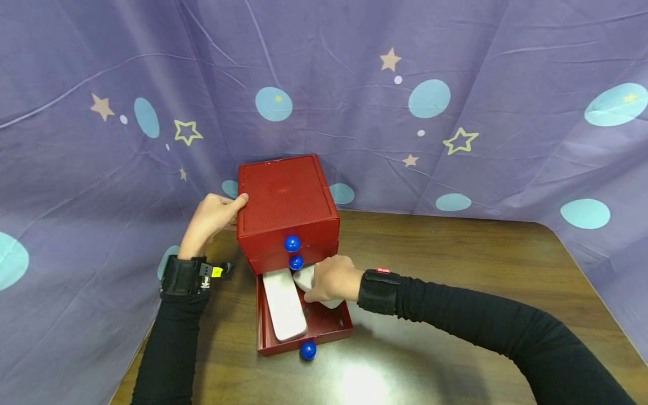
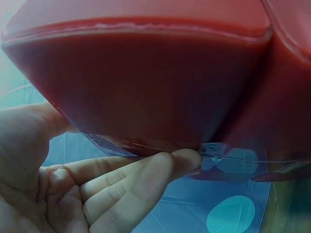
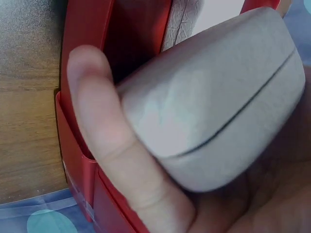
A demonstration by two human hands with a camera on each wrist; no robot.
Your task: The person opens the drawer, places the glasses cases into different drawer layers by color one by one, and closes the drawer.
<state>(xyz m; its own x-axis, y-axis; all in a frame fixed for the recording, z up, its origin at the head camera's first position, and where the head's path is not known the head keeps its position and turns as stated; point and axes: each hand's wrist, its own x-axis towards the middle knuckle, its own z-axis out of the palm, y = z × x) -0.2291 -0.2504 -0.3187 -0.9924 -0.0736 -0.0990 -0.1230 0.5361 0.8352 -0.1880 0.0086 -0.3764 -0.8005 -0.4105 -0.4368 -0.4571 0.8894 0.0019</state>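
A red drawer box (image 1: 286,194) with round blue knobs stands on the table, its bottom drawer (image 1: 331,332) pulled out. My left hand (image 1: 215,214) holds the box's left side, thumb at the top edge; in the left wrist view the fingers (image 2: 141,189) touch its lower edge. Over the right part of the drawer, my right hand (image 1: 334,278) grips a light grey rounded case (image 3: 209,102) with a dark seam, thumb along one end. A white oblong case (image 1: 285,306) lies in the drawer's left part. The right fingers are mostly hidden behind the held case.
The brown wooden table (image 1: 430,270) extends to the right of the box. A purple curtain (image 1: 334,67) with stars and dots hangs close behind the box and along the left. One blue knob (image 1: 307,350) sticks out from the drawer's front.
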